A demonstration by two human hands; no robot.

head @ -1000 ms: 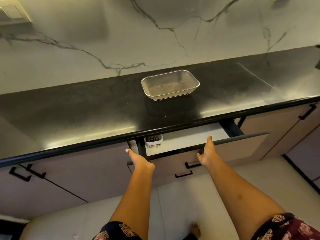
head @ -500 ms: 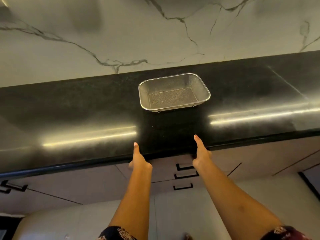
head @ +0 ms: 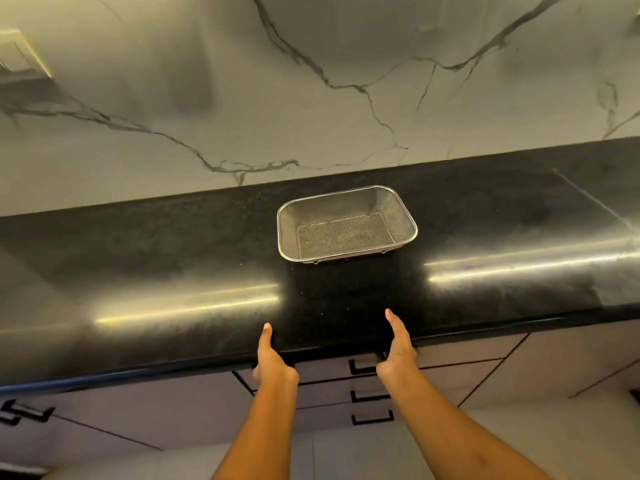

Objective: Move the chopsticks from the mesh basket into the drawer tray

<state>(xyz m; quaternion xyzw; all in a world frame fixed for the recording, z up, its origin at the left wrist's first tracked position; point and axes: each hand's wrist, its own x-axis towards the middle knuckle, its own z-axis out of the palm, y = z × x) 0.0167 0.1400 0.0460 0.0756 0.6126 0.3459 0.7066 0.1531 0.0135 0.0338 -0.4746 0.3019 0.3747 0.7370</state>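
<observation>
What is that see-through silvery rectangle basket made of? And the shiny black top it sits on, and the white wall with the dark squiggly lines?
The silvery rectangular mesh basket looks like fine woven metal, probably steel: you can see through it, and its rim gleams. The black countertop seems polished speckled stone, mirroring light streaks. The white wall with dark veins looks like marble or a lookalike.

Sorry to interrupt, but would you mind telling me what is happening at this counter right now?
A person stands at a glossy black stone countertop, both bare hands at its front edge. The left hand and right hand hold nothing; thumbs point up over the edge, fingers hidden beneath. The rectangular steel mesh basket sits empty on the counter, no chopsticks visible. The pale drawers with black handles below look closed.
</observation>
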